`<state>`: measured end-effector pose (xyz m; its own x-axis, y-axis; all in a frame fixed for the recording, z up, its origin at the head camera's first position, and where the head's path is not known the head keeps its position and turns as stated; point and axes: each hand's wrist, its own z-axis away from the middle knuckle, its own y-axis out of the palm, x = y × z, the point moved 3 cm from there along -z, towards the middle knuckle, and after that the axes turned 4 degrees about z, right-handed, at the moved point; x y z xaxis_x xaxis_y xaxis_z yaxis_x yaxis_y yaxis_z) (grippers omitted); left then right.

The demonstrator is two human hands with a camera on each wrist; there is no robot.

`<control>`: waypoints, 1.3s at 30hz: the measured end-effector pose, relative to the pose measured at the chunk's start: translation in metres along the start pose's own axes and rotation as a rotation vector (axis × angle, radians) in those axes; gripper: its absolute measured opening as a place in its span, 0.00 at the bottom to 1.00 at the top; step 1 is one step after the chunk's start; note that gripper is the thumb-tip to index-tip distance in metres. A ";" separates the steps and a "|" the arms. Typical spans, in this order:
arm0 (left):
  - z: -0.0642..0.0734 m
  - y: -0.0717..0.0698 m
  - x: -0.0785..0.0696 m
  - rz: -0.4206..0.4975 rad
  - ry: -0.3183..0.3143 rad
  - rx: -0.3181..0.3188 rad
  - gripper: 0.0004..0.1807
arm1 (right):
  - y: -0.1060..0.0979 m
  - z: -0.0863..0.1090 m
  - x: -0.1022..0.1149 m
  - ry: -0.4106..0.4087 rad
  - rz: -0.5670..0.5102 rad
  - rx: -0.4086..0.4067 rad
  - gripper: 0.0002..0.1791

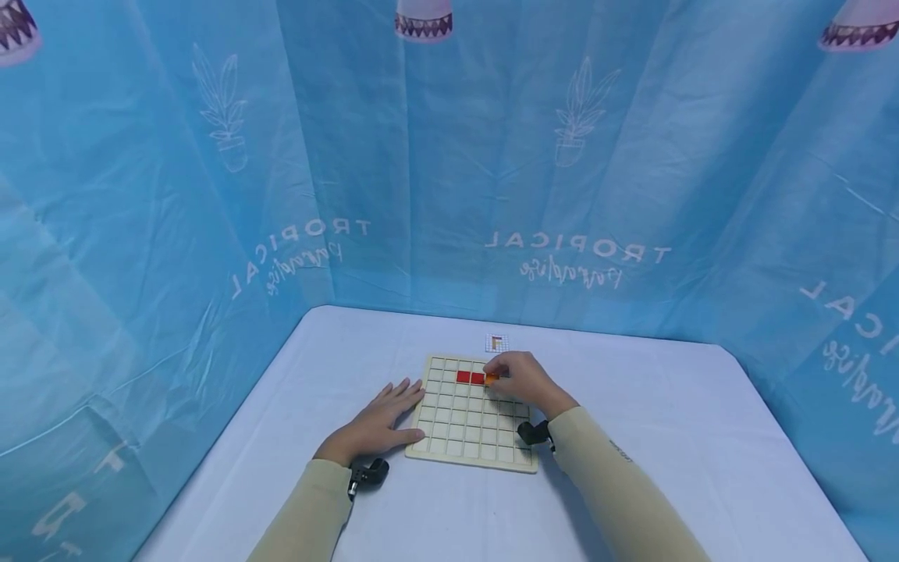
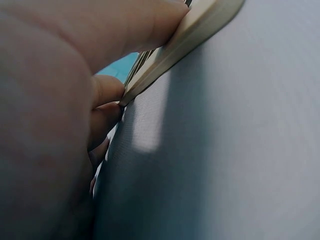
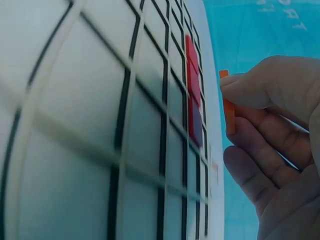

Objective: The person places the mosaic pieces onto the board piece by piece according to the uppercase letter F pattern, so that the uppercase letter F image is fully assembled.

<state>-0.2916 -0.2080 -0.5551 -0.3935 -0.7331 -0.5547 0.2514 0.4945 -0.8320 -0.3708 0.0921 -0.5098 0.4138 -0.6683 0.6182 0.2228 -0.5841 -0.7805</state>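
Note:
A pale wooden grid board (image 1: 449, 425) lies on the table with red square tiles (image 1: 463, 377) in a row near its far edge. The right wrist view shows three of these red tiles (image 3: 193, 80) side by side. My right hand (image 1: 523, 380) pinches a thin orange tile (image 3: 228, 107) between thumb and fingers, held just off the board's surface, near the right end of the red row. Fingers spread, my left hand (image 1: 382, 417) rests at the board's left side, its thumb (image 2: 150, 30) over the board's edge.
Beyond the far edge of the board lies a small printed grid card (image 1: 497, 343) with a coloured pattern. A white cloth covers the table (image 1: 667, 421). Blue printed curtains (image 1: 492, 156) stand behind and at both sides.

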 end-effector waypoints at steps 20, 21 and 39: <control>0.000 -0.001 0.000 0.014 0.000 0.031 0.48 | 0.046 -0.021 0.035 -0.103 0.117 0.063 0.13; 0.001 -0.001 0.000 0.011 -0.001 0.030 0.49 | 0.047 -0.021 0.035 -0.104 0.117 0.062 0.13; 0.002 -0.002 -0.001 0.018 -0.014 0.021 0.49 | 0.048 -0.019 0.033 -0.071 0.078 0.018 0.13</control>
<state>-0.2901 -0.2089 -0.5530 -0.3765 -0.7305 -0.5698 0.2767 0.4983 -0.8217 -0.3631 0.0336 -0.5249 0.4916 -0.6770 0.5477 0.2029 -0.5225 -0.8281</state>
